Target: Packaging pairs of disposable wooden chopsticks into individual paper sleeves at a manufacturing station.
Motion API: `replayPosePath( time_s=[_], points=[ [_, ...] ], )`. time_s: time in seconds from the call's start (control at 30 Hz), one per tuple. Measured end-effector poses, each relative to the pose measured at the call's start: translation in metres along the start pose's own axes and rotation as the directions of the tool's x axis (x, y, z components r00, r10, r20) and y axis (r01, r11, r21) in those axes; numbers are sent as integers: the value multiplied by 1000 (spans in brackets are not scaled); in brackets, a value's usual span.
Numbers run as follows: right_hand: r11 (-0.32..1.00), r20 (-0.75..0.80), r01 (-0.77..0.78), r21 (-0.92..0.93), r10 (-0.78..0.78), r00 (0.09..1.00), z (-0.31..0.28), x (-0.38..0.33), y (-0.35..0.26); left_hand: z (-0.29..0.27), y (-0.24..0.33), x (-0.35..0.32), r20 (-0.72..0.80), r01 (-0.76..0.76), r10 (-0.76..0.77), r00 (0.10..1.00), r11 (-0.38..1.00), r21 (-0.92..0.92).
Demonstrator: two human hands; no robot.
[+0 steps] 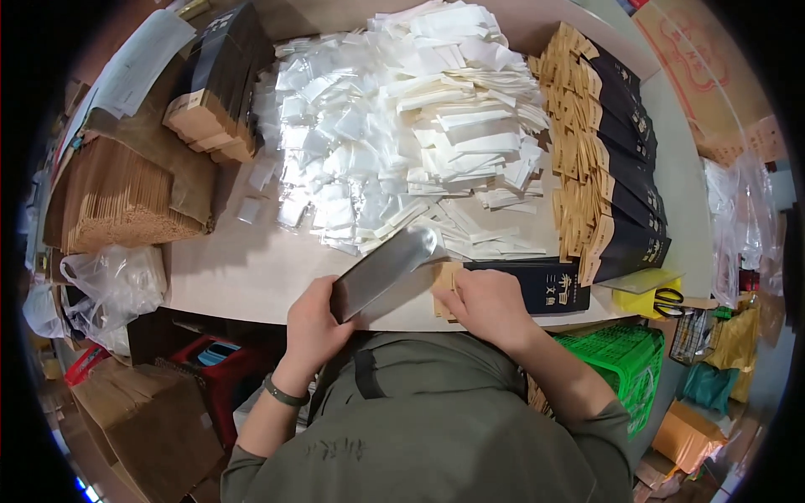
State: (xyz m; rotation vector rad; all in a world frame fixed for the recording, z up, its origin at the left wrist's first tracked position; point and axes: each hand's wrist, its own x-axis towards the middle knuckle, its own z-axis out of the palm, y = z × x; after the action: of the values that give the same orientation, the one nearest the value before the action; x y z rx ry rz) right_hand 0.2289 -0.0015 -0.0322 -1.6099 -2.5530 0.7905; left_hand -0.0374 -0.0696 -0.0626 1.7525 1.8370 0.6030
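My left hand (317, 323) is closed round the lower end of a long, flat, glossy dark-grey strip (387, 270), perhaps a pouch; its exact kind I cannot tell. The strip tilts up to the right toward the heap of small white packets (470, 126). At the table's front edge, my right hand (490, 306) has its fingers curled on the kraft-coloured end of a black paper bag (537, 281). Its fingertips are partly hidden. Beside this bag, a long row of similar black-and-kraft bags (625, 176) lies overlapped along the right side.
Small clear plastic packets (327, 142) lie heaped left of the white ones. Stacked black bags (218, 75) and a kraft paper bundle (126, 197) stand at the left. Black-handled scissors (668, 302) rest by a yellow container (639, 295). A green basket (620, 369) sits below.
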Motion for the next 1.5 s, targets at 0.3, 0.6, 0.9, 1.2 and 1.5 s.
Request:
replayPosePath(
  time_s=[0.3, 0.6, 0.9, 1.2, 1.5],
  points=[
    [992, -7, -34, 123, 35, 999, 4, 13, -3, -16, -5, -13, 191, -88, 61, 980, 987, 137],
    [995, -97, 8, 102, 2, 995, 14, 14, -3, -20, 6, -7, 195, -85, 67, 978, 993, 85],
    [939, 59, 133, 318, -159, 985, 0, 29, -18, -30, 3, 33, 106, -530, 525, 844, 847, 25],
    [991, -143, 110, -77, -120, 982, -35, 47, 103, -67, -119, 94, -299, -28, 136, 944, 940, 340],
    [922, -54, 388, -9, -388, 920, -15, 85, 14, -62, -102, 83, -380, 54, 144, 914, 884, 465]
  ],
)
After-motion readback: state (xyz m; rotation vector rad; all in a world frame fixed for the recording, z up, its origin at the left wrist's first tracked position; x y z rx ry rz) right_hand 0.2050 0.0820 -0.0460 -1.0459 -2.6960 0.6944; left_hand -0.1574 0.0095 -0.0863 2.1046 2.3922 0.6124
